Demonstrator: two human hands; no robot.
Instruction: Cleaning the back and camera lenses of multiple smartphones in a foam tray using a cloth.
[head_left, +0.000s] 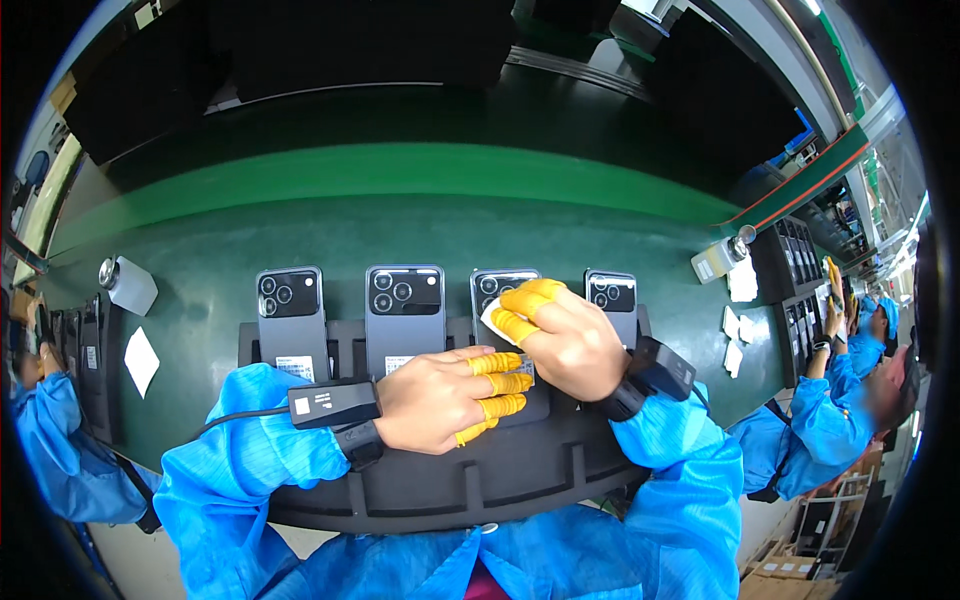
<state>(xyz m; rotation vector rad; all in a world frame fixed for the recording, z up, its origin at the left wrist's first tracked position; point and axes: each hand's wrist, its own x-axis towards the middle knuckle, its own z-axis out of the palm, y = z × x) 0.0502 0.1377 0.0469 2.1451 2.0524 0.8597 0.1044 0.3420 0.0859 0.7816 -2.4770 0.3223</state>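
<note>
Wiping third phone [500,290] of four, centre frame, on black tray [420,480]. Right hand [565,340] pinching white cloth [493,322] against it; left hand [440,398] flat, fingers extended, steadying its lower end. Fourth phone [612,300] at right likely left to do

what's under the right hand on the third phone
The right hand presses a small white cloth on the third phone. Only the cloth's edge shows; the rest, and the phone's lower half, are hidden.

third phone [497,285] mostly hidden under hands, fourth phone [612,296] partly covered
</note>
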